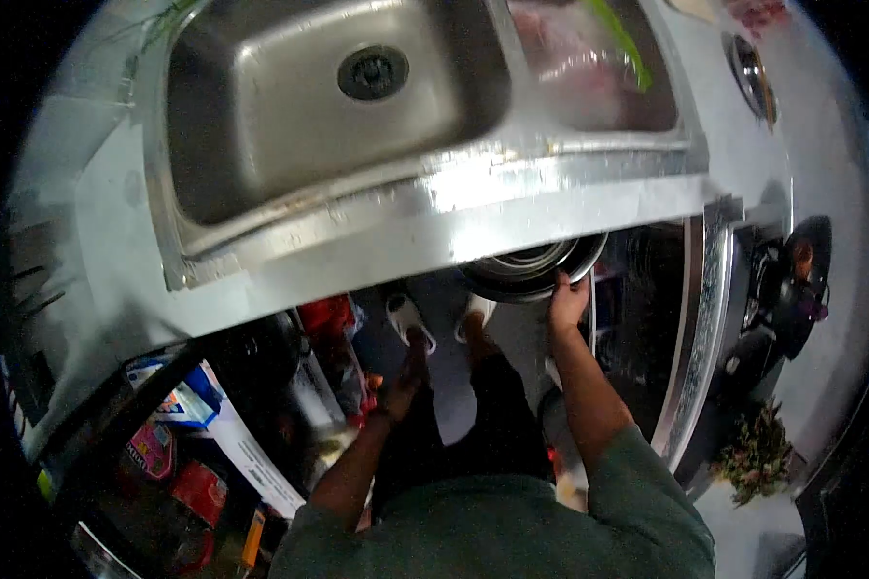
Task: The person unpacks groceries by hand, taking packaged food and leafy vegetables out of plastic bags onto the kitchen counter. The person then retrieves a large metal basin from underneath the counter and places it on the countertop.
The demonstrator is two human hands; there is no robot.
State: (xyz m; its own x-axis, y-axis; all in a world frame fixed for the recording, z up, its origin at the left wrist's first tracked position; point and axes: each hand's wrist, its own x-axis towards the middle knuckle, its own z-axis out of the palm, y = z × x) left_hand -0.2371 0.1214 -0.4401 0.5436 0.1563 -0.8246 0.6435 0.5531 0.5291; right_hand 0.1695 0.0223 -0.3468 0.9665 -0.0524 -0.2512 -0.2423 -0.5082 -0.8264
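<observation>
My right hand (570,301) is closed on the rim of a stack of nested metal bowls (521,285), partly hidden beneath the front edge of the sink counter. My left hand (399,394) hangs low near my leg, dim and blurred, so its fingers cannot be made out. Above the bowls is a stainless steel sink; its larger basin (290,125) has a dark drain (373,73). In the smaller basin lies a clear plastic bag (579,58) with pinkish contents and a green strip.
Open drawers or shelves with packets (179,391) are at lower left. At right stand a dark stove-like counter section (758,318), a round metal lid or pan (749,75) and a leafy plant (755,454). My feet in light slippers (410,323) are under the counter edge.
</observation>
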